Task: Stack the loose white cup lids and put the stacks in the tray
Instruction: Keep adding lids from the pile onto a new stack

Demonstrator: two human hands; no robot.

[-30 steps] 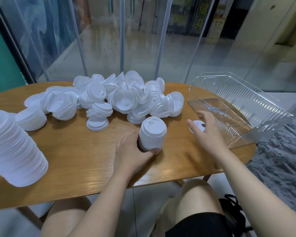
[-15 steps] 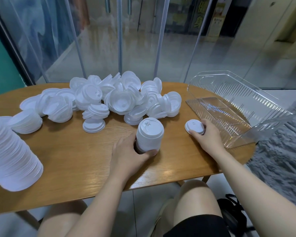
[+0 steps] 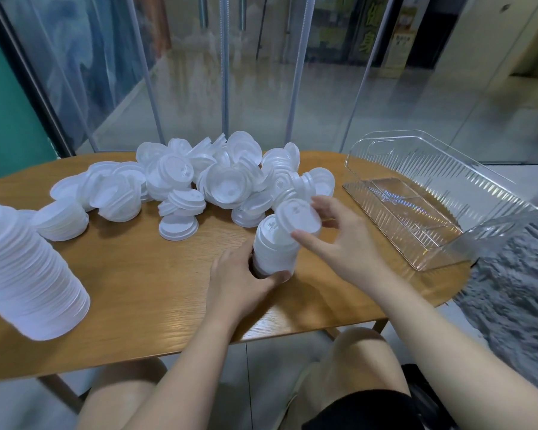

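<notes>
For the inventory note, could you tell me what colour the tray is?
The tray is clear, colourless plastic with ribbed walls, seen best in the head view.

No legible text; only blurred yellow characters on the far signboard (image 3: 364, 41).

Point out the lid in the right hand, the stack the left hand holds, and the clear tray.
lid (image 3: 298, 219): head view, on its flat top.
stack (image 3: 275, 254): head view, on its side wall.
tray (image 3: 435, 164): head view, on its ribbed far wall.
</notes>
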